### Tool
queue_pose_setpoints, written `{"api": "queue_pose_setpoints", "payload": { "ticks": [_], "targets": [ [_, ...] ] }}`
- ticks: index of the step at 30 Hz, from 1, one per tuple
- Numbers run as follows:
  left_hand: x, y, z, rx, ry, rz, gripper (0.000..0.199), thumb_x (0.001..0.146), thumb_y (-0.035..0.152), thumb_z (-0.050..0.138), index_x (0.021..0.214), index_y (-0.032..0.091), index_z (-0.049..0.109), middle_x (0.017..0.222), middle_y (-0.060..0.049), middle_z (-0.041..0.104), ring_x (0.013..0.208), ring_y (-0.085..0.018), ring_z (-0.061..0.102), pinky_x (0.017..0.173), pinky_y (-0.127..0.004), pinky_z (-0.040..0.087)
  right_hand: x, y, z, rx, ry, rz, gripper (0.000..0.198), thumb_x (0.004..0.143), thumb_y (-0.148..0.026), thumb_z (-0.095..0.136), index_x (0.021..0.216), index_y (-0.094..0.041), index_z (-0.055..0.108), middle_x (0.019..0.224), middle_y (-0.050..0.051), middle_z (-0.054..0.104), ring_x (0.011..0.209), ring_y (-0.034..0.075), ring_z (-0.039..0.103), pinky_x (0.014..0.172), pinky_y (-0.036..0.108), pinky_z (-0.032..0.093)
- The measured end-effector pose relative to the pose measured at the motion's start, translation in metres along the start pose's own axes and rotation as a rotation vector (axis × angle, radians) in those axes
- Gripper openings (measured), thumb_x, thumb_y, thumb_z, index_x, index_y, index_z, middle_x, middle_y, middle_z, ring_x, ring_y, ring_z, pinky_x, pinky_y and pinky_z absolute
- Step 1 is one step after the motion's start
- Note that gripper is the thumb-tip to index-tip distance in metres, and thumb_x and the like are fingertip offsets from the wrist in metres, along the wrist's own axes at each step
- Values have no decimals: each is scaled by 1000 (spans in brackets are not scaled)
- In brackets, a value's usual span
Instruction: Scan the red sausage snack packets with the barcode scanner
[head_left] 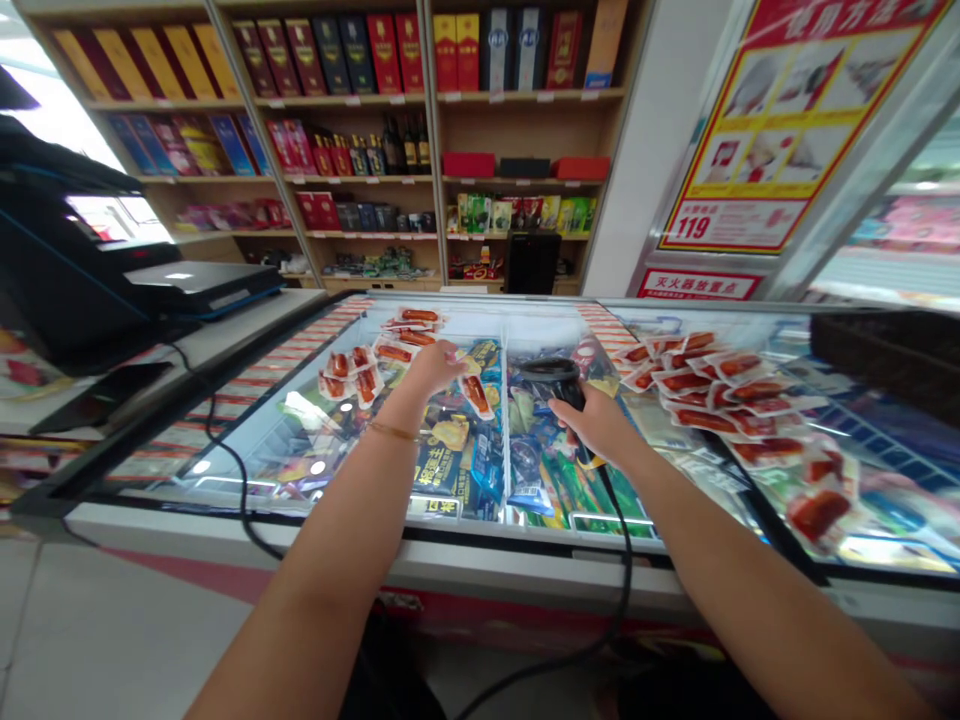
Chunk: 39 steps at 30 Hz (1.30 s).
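Observation:
My left hand (436, 368) reaches over the glass lid of a chest freezer, its fingers pinched at the upper end of a vacuum-packed sausage (475, 394). In my right hand (596, 425) is a black barcode scanner (555, 375), gripped by its handle, its wide head toward the packet. A black cable runs down from it past the freezer's front edge. Left of my left hand lie more packed sausages (352, 372) on the glass, with others (414, 335) farther back. A larger pile of packed sausages (712, 380) covers the glass to my right.
Below the glass, bagged frozen goods (450, 450) fill wire baskets. A black checkout machine with a scale (202, 285) stands on the left counter, and a cable (232, 455) trails over the freezer's left side. Shelves of boxes (345, 98) line the back; a dark box (892, 350) sits at right.

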<state>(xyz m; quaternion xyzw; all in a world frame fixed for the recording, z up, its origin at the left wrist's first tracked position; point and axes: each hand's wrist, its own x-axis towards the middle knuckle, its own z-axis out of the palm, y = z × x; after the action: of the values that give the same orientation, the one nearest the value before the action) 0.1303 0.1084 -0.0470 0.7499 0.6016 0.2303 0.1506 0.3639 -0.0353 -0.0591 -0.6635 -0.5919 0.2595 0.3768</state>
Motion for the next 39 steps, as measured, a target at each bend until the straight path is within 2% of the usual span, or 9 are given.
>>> {"api": "queue_pose_setpoints", "payload": {
  "ticks": [5,10,14,19,22,26,32,35,39],
  "targets": [
    [-4,-21,-20,59,-213,67,69,65,44,81,126,15,64,129,-13,66,115,-28,63,94,-30,48,0,-2,0,39,7,18,15,84,-32,60,85,-21,50,62,-2,60,41,14,59,43,24,46],
    [-2,-9,7,-68,-122,293,64,78,47,68,136,21,57,141,-10,58,128,-25,55,106,-30,42,0,-1,0,34,8,-1,15,84,-32,60,84,-21,50,61,-2,60,41,15,59,45,25,46],
    [-3,6,27,-136,-228,277,63,76,41,70,135,21,58,133,-12,64,114,-26,65,93,-30,50,0,0,0,41,27,0,16,85,-33,59,85,-21,50,63,-2,61,41,14,59,45,26,47],
    [-9,14,23,-128,-338,231,69,68,34,73,135,20,57,110,-10,72,90,-26,70,74,-29,52,-2,-2,-1,42,38,8,15,84,-32,62,87,-21,52,62,-2,61,40,14,58,44,25,47],
    [-14,22,21,6,-366,240,49,65,31,73,112,21,69,93,-8,73,80,-26,69,69,-30,49,-3,-3,0,41,30,11,16,83,-32,63,89,-21,52,63,-2,61,40,15,58,44,26,47],
    [-13,27,23,-9,-224,197,12,69,30,68,75,19,66,71,-4,67,72,-23,64,66,-30,46,-3,-6,-2,53,36,8,15,84,-31,62,86,-20,52,62,-2,60,40,14,58,44,25,46],
    [-1,12,20,-417,82,70,26,65,40,72,69,17,61,61,2,58,67,-16,58,63,-25,45,-6,-11,-6,34,60,-8,14,84,-32,60,87,-21,53,57,-3,59,41,15,59,46,25,46],
    [1,7,18,-598,105,45,30,64,43,74,73,16,64,65,1,61,68,-16,60,64,-26,49,-7,-13,-7,20,59,-4,14,84,-32,61,86,-21,52,55,-4,58,41,15,58,47,25,47],
    [0,6,16,-754,-1,-63,36,59,42,81,76,15,64,68,-1,65,71,-17,65,67,-29,55,-8,-14,-7,13,65,-3,14,84,-32,61,84,-21,52,53,-3,58,41,15,58,47,25,46]
  ]
}}
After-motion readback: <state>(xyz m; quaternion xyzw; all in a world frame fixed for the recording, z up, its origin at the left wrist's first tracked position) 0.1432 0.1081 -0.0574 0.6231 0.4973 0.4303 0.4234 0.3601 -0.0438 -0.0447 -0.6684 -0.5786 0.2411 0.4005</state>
